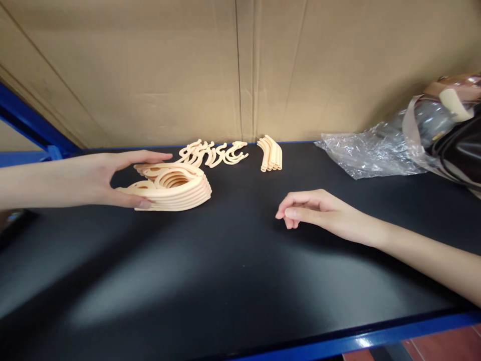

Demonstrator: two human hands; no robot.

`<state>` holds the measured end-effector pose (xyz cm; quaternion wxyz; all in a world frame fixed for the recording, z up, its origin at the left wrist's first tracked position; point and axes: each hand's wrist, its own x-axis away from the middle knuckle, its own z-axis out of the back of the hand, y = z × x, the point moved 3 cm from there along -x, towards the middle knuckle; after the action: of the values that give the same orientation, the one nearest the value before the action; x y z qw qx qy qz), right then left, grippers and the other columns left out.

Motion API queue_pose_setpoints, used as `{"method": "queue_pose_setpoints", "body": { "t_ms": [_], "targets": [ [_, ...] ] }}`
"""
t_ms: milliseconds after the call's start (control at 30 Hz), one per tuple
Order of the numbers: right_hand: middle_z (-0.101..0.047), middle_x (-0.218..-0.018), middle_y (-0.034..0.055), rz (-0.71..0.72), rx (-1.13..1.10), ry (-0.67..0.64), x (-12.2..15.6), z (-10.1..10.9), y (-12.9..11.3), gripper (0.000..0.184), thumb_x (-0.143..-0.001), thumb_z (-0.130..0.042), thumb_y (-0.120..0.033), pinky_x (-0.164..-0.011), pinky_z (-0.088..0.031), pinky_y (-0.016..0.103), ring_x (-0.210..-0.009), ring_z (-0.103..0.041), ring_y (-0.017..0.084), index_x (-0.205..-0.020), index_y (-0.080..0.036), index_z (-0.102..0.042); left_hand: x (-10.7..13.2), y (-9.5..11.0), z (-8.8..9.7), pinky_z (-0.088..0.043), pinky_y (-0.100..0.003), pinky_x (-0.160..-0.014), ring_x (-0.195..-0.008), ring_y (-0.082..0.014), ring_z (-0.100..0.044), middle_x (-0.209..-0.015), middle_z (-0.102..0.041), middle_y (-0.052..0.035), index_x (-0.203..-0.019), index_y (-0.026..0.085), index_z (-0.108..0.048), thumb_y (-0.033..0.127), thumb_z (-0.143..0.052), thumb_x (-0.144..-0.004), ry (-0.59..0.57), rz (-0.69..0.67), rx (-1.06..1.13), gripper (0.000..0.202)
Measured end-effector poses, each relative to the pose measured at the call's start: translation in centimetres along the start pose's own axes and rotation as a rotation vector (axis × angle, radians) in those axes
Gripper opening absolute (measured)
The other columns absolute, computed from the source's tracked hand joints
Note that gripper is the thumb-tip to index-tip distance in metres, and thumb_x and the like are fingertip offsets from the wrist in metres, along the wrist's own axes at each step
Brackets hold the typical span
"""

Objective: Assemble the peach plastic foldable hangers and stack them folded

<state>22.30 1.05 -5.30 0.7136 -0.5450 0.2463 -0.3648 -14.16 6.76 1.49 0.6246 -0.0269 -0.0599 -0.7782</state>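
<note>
Head view: the left hand is gripping the left end of the wooden stack, which is lying lengthwise, roughly parallel to the worktop's far edge; the right hand is forming a loose fist, well apart.

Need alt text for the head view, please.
The left hand grips a stack of pale, curved pieces on a black tabletop; the half-curled right hand holds nothing visible. Behind, small loose pieces and bent rods lie near cardboard, with clear plastic at right.
</note>
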Motion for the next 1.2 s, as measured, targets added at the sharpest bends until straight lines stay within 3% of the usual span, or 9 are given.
{"method": "queue_pose_setpoints", "body": {
  "t_ms": [100, 233, 533, 833, 1200],
  "targets": [
    [-0.067, -0.080, -0.0032, 0.001, 0.004, -0.001, 0.1, 0.0, 0.0, 0.020, -0.093, -0.062, -0.041, -0.075, -0.048, 0.021, -0.076, -0.061, 0.009, -0.095, -0.022, -0.071, 0.1, 0.3, -0.2, -0.042, -0.027, -0.094, -0.096, -0.0189, -0.064, -0.122, -0.062, 0.0058, -0.145, 0.032, -0.039, 0.071, -0.060, -0.057, -0.076, 0.029, 0.069, 0.099],
    [-0.066, -0.080, -0.0025, -0.005, 0.009, 0.001, 0.1, 0.1, 0.0, 0.021, -0.093, -0.062, -0.041, -0.075, -0.048, 0.022, -0.076, -0.061, 0.010, -0.094, -0.022, -0.071, 0.2, 0.8, -0.1, -0.041, -0.029, -0.096, -0.097, -0.0207, -0.063, -0.119, -0.061, 0.0049, -0.143, 0.030, -0.042, 0.073, -0.059, -0.050, -0.053, 0.093, 0.092, 0.104],
    [-0.066, -0.080, -0.0009, -0.012, 0.026, -0.004, 0.1, 0.0, -0.2, 0.024, -0.092, -0.062, -0.043, -0.076, -0.048, 0.026, -0.077, -0.061, 0.013, -0.094, -0.021, -0.071, 0.3, 0.7, 0.0, -0.041, -0.030, -0.096, -0.105, -0.0246, -0.062, -0.126, -0.060, 0.0013, -0.146, 0.029, -0.038, 0.074, -0.057, -0.057, -0.085, 0.063, 0.086, 0.101],
    [-0.066, -0.081, -0.0014, -0.008, 0.033, -0.007, 0.1, 0.0, -0.1, 0.023, -0.093, -0.061, -0.043, -0.076, -0.047, 0.024, -0.077, -0.060, 0.012, -0.095, -0.021, -0.071, 0.1, -0.2, -0.3, -0.042, -0.026, -0.090, -0.099, -0.0221, -0.065, -0.129, -0.060, 0.0015, -0.149, 0.031, -0.030, 0.069, -0.060, -0.062, -0.106, 0.016, 0.055, 0.099],
    [-0.067, -0.081, -0.0001, -0.011, 0.055, -0.004, 0.2, 0.0, -0.1, 0.026, -0.092, -0.061, -0.044, -0.076, -0.047, 0.027, -0.077, -0.061, 0.014, -0.094, -0.021, -0.071, 0.1, 0.2, -0.1, -0.040, -0.030, -0.099, -0.108, -0.0252, -0.061, -0.131, -0.059, 0.0002, -0.149, 0.028, -0.032, 0.070, -0.060, -0.060, -0.117, 0.035, 0.052, 0.103]
  ]
}}
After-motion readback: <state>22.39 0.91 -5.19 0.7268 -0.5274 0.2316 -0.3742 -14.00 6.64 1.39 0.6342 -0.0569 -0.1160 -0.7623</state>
